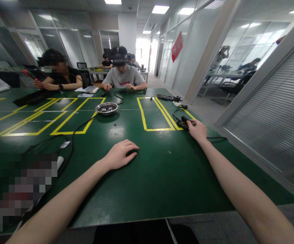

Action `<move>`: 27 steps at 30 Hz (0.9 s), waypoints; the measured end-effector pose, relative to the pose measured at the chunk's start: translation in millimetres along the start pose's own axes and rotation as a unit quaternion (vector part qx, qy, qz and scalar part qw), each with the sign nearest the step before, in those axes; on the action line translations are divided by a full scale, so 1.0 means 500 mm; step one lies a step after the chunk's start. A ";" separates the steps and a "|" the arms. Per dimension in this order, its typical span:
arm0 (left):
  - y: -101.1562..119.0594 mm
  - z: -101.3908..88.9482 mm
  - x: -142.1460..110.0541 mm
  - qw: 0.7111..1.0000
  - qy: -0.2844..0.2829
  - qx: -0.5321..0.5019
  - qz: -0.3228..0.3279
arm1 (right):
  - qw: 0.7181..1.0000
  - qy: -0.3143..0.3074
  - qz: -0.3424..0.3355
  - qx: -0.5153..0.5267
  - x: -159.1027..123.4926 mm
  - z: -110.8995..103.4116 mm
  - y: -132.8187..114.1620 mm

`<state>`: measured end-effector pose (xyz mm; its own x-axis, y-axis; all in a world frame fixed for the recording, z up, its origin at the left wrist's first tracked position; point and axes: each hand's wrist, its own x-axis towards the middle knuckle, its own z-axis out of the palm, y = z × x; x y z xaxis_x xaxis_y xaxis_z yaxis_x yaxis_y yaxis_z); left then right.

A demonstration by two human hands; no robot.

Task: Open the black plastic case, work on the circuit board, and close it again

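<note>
My left hand [120, 154] lies on the green table [147, 183] near its middle, fingers curled over a small black object [132, 152] that is mostly hidden. My right hand [198, 129] reaches out to the right side of the table and grips a small black device [183, 122] with a black cable [179, 110] attached, next to a yellow taped rectangle [155, 113].
A metal bowl [106, 107] with small parts stands past the table's middle. Black cables [70, 142] run along the left. A black tool [167, 97] lies at the far right. Two people sit at the far side; a glass partition runs along the right.
</note>
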<state>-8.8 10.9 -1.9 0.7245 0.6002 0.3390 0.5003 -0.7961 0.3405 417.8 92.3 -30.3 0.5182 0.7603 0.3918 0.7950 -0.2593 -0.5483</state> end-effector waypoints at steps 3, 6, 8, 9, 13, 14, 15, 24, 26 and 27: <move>0.000 0.000 0.000 1.000 0.001 0.001 0.003 | 1.000 0.006 0.007 0.001 0.004 0.008 0.009; 0.000 0.001 0.001 1.000 0.002 0.003 0.007 | 1.000 0.017 0.013 -0.001 0.009 0.017 0.024; 0.000 0.002 0.001 1.000 0.002 0.003 0.009 | 1.000 0.027 0.012 -0.005 0.012 0.023 0.032; 0.000 0.001 0.001 1.000 0.002 0.003 0.009 | 0.999 0.032 0.011 -0.008 0.013 0.025 0.034; 0.001 0.001 0.002 1.000 0.003 0.003 0.010 | 0.999 0.041 0.010 -0.019 0.009 0.024 0.027; 0.001 0.001 0.002 1.000 0.003 0.004 0.010 | 0.999 0.045 0.005 -0.024 0.005 0.021 0.022; 0.001 0.002 0.002 1.000 0.004 0.005 0.009 | 0.998 0.047 -0.004 -0.030 0.002 0.018 0.017; -0.002 0.004 0.002 1.000 0.011 0.012 0.022 | 0.996 -0.005 -0.067 -0.066 -0.013 -0.009 -0.013; -0.001 0.004 0.001 1.000 0.011 0.013 0.019 | 0.995 -0.010 -0.060 -0.083 -0.015 -0.012 -0.018; -0.001 0.004 0.001 1.000 0.009 0.012 0.018 | 0.994 -0.012 -0.059 -0.089 -0.017 -0.014 -0.021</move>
<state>-7.6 11.5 -3.7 0.7335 0.5718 0.3674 0.4854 -0.8191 0.3056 407.4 84.6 -22.8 0.4129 0.8047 0.4266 0.8936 -0.2675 -0.3603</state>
